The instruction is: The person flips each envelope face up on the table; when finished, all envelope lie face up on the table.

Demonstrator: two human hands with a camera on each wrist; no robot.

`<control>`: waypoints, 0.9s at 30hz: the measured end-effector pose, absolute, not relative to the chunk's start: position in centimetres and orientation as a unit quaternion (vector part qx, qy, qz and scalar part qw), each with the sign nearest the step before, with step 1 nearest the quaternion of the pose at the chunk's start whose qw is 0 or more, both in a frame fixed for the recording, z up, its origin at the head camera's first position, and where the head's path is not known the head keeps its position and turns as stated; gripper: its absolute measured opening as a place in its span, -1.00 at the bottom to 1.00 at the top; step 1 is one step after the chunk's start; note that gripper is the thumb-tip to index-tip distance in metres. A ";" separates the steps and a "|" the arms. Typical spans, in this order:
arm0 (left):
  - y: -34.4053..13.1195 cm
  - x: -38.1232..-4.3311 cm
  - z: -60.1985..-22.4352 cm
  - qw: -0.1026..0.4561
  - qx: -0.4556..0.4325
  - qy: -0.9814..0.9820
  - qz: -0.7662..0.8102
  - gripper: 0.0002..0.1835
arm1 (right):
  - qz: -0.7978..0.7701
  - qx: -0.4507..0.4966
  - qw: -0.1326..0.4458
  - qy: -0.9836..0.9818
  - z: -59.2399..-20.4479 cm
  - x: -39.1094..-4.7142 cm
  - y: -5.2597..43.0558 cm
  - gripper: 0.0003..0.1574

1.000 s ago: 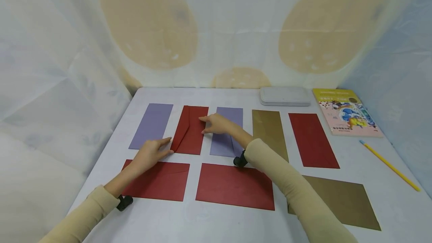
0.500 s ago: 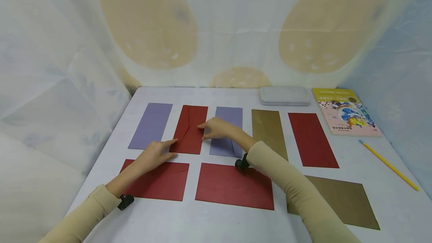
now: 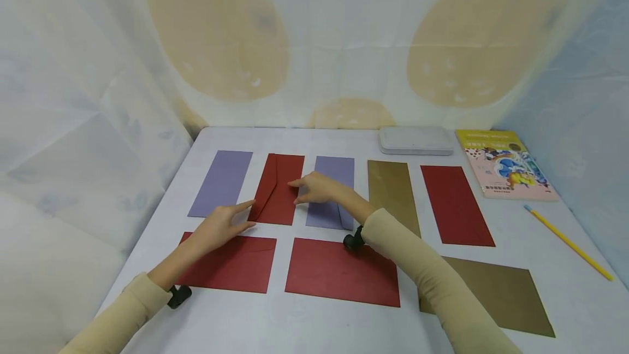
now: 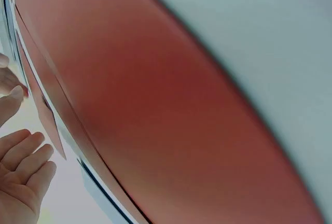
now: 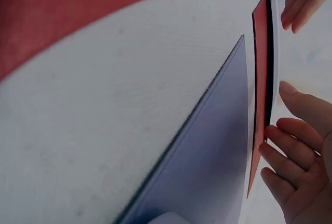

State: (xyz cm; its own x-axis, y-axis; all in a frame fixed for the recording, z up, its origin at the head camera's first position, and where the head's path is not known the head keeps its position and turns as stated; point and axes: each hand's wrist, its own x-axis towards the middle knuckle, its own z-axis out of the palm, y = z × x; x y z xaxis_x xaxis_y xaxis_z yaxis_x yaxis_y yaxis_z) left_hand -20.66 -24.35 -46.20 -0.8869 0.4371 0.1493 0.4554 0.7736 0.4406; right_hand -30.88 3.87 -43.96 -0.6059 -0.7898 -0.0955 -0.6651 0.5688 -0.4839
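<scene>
A red envelope (image 3: 280,201) with a pointed side flap lies flat in the back row, between my two hands. At its lower left edge are the thumb and index finger of my left hand (image 3: 218,226), straight and spread apart. My right hand (image 3: 319,187) reaches over a purple envelope (image 3: 329,216), its index fingertip at the red envelope's right edge and its thumb a little lower. In the right wrist view the fingers (image 5: 290,146) are relaxed beside the red envelope (image 5: 262,42). The left wrist view shows the left hand (image 4: 23,177) with loosely extended fingers.
Another purple envelope (image 3: 221,184) lies left, with gold (image 3: 393,190) and red (image 3: 457,206) ones right. Red (image 3: 255,266), red (image 3: 339,277) and gold (image 3: 501,294) envelopes form the front row. A pale case (image 3: 416,141), a book (image 3: 506,165) and a yellow pencil (image 3: 570,242) lie right.
My right hand has slid slightly down along the red envelope's right edge. The left hand has shifted slightly right, towards the envelope. The envelopes look unmoved.
</scene>
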 end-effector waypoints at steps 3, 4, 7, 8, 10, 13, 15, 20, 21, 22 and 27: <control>-25.4 -20.3 -46.1 0.030 -0.229 -0.941 -0.246 -0.40 | -0.220 -0.409 0.152 0.872 -43.9 -30.8 3.9 -0.28; -25.8 -20.2 -46.0 0.033 -0.228 -0.941 -0.248 -0.39 | -0.226 -0.407 0.152 0.872 -43.9 -30.7 3.9 -0.29; -26.9 -19.9 -45.9 0.037 -0.219 -0.941 -0.255 -0.38 | -0.231 -0.407 0.147 0.871 -43.7 -30.6 3.7 -0.29; -27.2 -19.8 -45.9 0.037 -0.215 -0.942 -0.255 -0.38 | -0.236 -0.407 0.146 0.870 -43.6 -30.6 3.5 -0.29; -27.9 -19.7 -45.7 0.043 -0.207 -0.944 -0.253 -0.37 | -0.245 -0.406 0.146 0.868 -43.5 -30.6 3.0 -0.30; -28.9 -19.7 -45.6 0.050 -0.193 -0.950 -0.242 -0.37 | -0.254 -0.403 0.140 0.868 -43.5 -30.7 2.1 -0.30; -29.7 -19.7 -45.4 0.053 -0.184 -0.953 -0.233 -0.35 | -0.260 -0.399 0.139 0.868 -43.5 -30.9 1.5 -0.31; -32.4 -20.3 -45.5 0.055 -0.176 -0.956 -0.230 -0.29 | -0.272 -0.398 0.128 0.867 -43.4 -31.1 -0.5 -0.33; -33.0 -20.4 -45.6 0.058 -0.176 -0.956 -0.228 -0.28 | -0.274 -0.400 0.125 0.866 -43.5 -31.1 -0.9 -0.33; -33.5 -20.6 -45.7 0.060 -0.176 -0.956 -0.228 -0.27 | -0.274 -0.400 0.122 0.866 -43.6 -31.2 -1.4 -0.33; -35.2 -21.3 -46.4 0.057 -0.162 -0.960 -0.220 -0.20 | -0.269 -0.409 0.114 0.864 -44.1 -31.2 -4.0 -0.35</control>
